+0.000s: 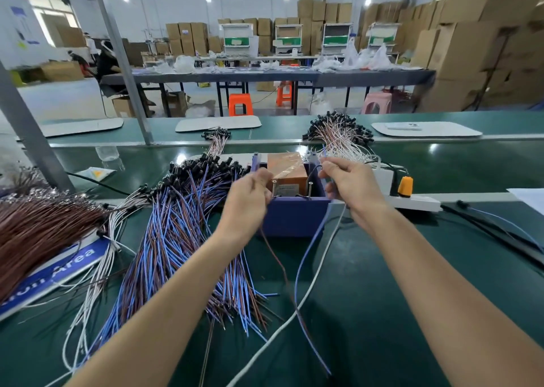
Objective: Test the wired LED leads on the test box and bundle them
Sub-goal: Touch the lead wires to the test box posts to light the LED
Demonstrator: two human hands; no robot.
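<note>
While both forearms reach in from 6 o'clock, the left hand (250, 198) hovers at the 9 o'clock wall of the blue open-topped plastic test box (294, 218). Its fingers are curled in a pinch on a thin brown wire (275, 254), which hangs down and trails toward 6 o'clock over the green belt (353, 313).

The right hand (353, 189) is at the box's 3 o'clock wall, fingers curled round a thin blue wire (301, 257) whose tip pokes up above the knuckles. This wire drops past the box front and crosses the brown one lower down. Whether the 2 wires join at 1 LED I cannot tell.

Inside the box sits an orange rectangular block (287, 168) wrapped in clear film, with 2 upright metal posts (310, 188) just in front of it, between the hands. A white cord (319, 268) runs from under the right wrist toward 6 o'clock.

At 9 o'clock of the box lies a fanned heap of blue-and-brown wired LED leads (182, 233), black heads toward 12 o'clock. At 1 o'clock lies a heap of white-and-pink leads (338, 136) with black heads. Far out at 9 o'clock a thick bundle of brown wires (38, 227) rests over a blue-and-white sign (67, 264). At 3 o'clock lies a white power strip (412, 202) carrying an orange plug (405, 185).
</note>
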